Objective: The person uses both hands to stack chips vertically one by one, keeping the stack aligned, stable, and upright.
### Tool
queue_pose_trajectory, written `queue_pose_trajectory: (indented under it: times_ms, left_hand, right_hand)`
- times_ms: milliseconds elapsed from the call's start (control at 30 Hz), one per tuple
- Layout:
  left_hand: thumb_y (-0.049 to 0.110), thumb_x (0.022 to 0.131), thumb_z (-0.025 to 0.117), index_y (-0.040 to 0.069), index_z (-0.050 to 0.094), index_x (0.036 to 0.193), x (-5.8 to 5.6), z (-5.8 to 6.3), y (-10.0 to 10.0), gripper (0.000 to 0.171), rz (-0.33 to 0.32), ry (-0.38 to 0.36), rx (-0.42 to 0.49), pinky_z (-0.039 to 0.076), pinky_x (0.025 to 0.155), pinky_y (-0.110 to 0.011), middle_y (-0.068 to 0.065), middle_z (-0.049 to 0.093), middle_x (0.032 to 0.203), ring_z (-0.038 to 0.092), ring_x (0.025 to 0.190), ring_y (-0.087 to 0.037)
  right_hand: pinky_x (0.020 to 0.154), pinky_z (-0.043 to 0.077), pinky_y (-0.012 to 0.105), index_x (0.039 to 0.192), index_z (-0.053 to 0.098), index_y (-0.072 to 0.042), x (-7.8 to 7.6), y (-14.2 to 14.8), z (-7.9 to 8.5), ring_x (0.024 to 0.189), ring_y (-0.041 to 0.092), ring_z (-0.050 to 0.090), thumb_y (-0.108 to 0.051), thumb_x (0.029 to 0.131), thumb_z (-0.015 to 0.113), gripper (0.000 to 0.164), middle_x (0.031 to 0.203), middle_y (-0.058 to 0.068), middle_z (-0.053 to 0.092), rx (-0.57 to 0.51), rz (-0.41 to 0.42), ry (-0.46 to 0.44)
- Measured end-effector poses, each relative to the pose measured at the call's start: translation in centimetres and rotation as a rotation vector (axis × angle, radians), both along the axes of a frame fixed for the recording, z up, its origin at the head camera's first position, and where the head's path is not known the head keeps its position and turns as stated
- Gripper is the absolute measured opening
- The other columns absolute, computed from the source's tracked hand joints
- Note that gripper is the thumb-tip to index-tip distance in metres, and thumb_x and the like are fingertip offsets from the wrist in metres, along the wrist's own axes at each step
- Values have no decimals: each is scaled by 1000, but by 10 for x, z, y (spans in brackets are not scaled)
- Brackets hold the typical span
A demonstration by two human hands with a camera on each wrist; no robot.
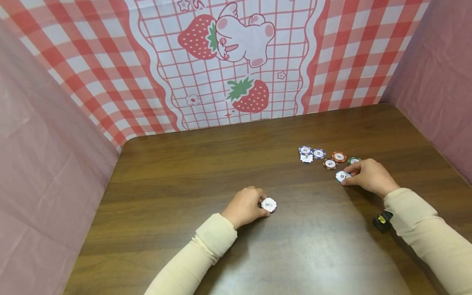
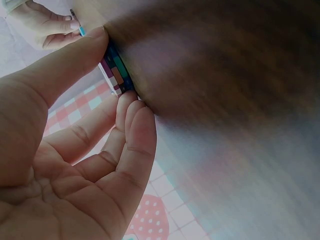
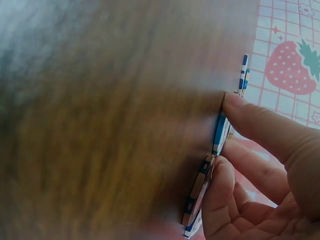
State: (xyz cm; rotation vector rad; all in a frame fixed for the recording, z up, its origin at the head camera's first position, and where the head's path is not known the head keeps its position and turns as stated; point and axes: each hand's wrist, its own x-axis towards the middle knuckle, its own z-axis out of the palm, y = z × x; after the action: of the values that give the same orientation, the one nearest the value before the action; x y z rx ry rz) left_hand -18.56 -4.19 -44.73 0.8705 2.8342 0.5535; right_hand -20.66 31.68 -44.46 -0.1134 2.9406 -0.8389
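Near the middle of the table, my left hand (image 1: pixel 247 206) pinches the edges of a small stack of poker chips (image 1: pixel 269 204) with a white-faced one on top. Purple, orange and green edge blocks show on that stack (image 2: pixel 116 72) in the left wrist view. On the right, my right hand (image 1: pixel 372 177) holds a light-blue and white poker chip (image 1: pixel 342 176) by its edges, low at the tabletop. A green chip (image 1: pixel 353 160) lies just beyond those fingers, partly covered. Close by are a black chip (image 1: pixel 330 163) and an orange-red chip (image 1: pixel 339 156).
Two blue chips (image 1: pixel 319 153) and a white chip (image 1: pixel 306 159) lie farther back, one blue chip overlapping the white. The brown wooden table (image 1: pixel 170 172) meets a strawberry-print cloth (image 1: pixel 231 96) behind and pink drapes (image 1: pixel 445 77) at both sides.
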Motion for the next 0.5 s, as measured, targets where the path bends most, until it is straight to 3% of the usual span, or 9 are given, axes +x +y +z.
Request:
queue_pose_trajectory:
  times_ms: [333,500]
  left_hand:
    - [26,74,84,8,71,99,0,0,0,33,1,-4,1,48,75,-26,-2,70,89,62,84,-14]
    - [26,74,84,8,71,99,-1,0,-1,34,-5,-3,1,48,75,-26,-2,70,90,62,84,-14]
  right_hand:
    - [65,42,30,97,74,-2,-1,2,-2,74,15,56,-33,78,81,37,81,6,71,16,18,25]
    - [68,44,30,104,73,-3,-2,1,-2,79,17,59,-35,80,79,41,89,10,72,8,19,42]
